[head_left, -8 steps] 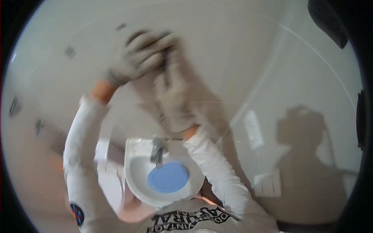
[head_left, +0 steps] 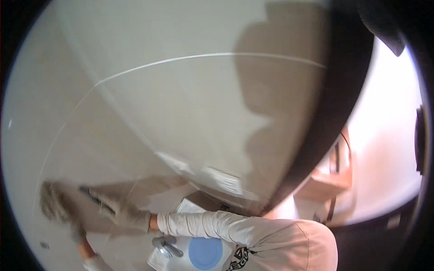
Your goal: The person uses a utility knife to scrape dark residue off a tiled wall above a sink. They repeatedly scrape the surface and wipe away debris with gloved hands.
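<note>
Both hands wear pale grey gloves and are off to the left, close to a tiled wall (head_left: 149, 104). My right hand (head_left: 122, 210) is closed round a slim dark tool (head_left: 95, 197) whose end points toward my left hand; its exact kind is too blurred to make out. My left hand (head_left: 58, 203) is apart from it, farther left by the wall, and smeared by motion, so its fingers do not show plainly. Below my right forearm, a white washbasin (head_left: 228, 249) carries a chrome tap (head_left: 167, 246) and a round blue disc (head_left: 205, 253).
White switch plates (head_left: 224, 179) sit on the wall beyond my right arm. A dark vertical door-frame edge (head_left: 337, 95) stands to the right, with a bright opening past it. Through that opening shows a cardboard box (head_left: 327, 183). My shadow falls on the wall.
The view has swung to the right, so the hands and basin now lie at lower left and the doorway shows. My hands, close together before, are now apart.
</note>
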A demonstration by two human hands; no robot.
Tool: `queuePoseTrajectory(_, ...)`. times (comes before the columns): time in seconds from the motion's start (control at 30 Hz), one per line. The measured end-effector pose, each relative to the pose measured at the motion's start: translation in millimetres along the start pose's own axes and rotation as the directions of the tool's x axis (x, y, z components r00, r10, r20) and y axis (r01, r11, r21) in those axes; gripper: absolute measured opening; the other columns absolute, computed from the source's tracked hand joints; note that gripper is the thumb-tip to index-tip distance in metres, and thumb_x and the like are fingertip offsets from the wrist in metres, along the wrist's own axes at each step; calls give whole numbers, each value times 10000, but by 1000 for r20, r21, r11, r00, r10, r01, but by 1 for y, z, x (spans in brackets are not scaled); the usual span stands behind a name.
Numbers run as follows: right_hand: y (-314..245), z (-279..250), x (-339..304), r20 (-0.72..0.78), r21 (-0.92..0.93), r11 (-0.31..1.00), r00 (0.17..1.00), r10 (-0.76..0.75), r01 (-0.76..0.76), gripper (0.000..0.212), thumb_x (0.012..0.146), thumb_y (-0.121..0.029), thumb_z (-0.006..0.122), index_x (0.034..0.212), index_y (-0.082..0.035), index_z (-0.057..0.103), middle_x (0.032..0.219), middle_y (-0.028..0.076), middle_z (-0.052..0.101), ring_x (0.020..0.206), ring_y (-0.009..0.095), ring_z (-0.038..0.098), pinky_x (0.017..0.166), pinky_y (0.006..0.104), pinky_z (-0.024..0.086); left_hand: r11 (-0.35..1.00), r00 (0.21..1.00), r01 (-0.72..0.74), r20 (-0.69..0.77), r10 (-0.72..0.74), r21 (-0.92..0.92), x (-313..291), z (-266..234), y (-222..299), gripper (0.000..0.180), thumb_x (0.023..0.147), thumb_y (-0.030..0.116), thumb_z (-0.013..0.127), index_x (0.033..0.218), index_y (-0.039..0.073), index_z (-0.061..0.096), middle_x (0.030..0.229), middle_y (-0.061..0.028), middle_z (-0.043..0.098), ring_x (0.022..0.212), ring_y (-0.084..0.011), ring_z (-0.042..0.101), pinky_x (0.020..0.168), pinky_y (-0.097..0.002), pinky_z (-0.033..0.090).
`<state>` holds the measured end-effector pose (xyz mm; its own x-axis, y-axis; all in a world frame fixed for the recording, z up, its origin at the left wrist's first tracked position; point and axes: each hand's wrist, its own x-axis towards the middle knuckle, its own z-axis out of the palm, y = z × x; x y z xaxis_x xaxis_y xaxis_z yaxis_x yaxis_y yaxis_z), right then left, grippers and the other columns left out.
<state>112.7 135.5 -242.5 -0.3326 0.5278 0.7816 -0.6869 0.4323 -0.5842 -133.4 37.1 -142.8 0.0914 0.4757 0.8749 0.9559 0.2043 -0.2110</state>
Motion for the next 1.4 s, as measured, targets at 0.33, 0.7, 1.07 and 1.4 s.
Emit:
queuePoseTrajectory(0.33, -146, -105, -111, 61, -506, 735, 831, 553, -452, 488, 999, -336, 612, 1442, -139, 565, 1020, 206, 729, 936, 372, 711, 843, 463, 538, 155, 869, 5, 73, -489, 988, 70, -64, 183, 636, 1104, 577, 244, 1640, 240, 302, 1682, -52, 343, 1525, -226, 362, 1176, -452, 333)
queuePoseTrajectory(0.7, -224, -130, -344, -92, -461, 445, 541, 836, -767, 448, 1011, -363, 614, 1383, -114, 631, 833, 160, 693, 708, 292, 658, 673, 417, 531, 419, 960, -7, 124, -253, 908, 34, -68, 169, 535, 1130, 453, 336, 1613, 226, 358, 1634, -19, 427, 1465, -214, 449, 1166, -414, 359)
queuePoseTrajectory(1.07, -311, -96, -428, -516, -413, 116, 337, 788, -903, 597, 1006, -474, 611, 1431, -56, 571, 1051, 291, 721, 927, 447, 713, 878, 484, 541, 757, 952, 231, 302, -47, -611, -35, -51, 231, 378, 1078, 133, 495, 1439, 46, 560, 1454, -150, 585, 1370, -272, 535, 1098, -370, 444)
queuePoseTrajectory(1.4, -323, -102, -421, -718, -95, 339, 300, 628, -936, 527, 998, -297, 682, 1456, -67, 561, 1027, 88, 673, 844, 176, 629, 766, 318, 517, 121, 786, 266, 288, 548, -956, -69, -112, 371, 254, 1011, 157, 634, 1195, -1, 709, 1111, -126, 745, 1058, -254, 694, 963, -403, 527)
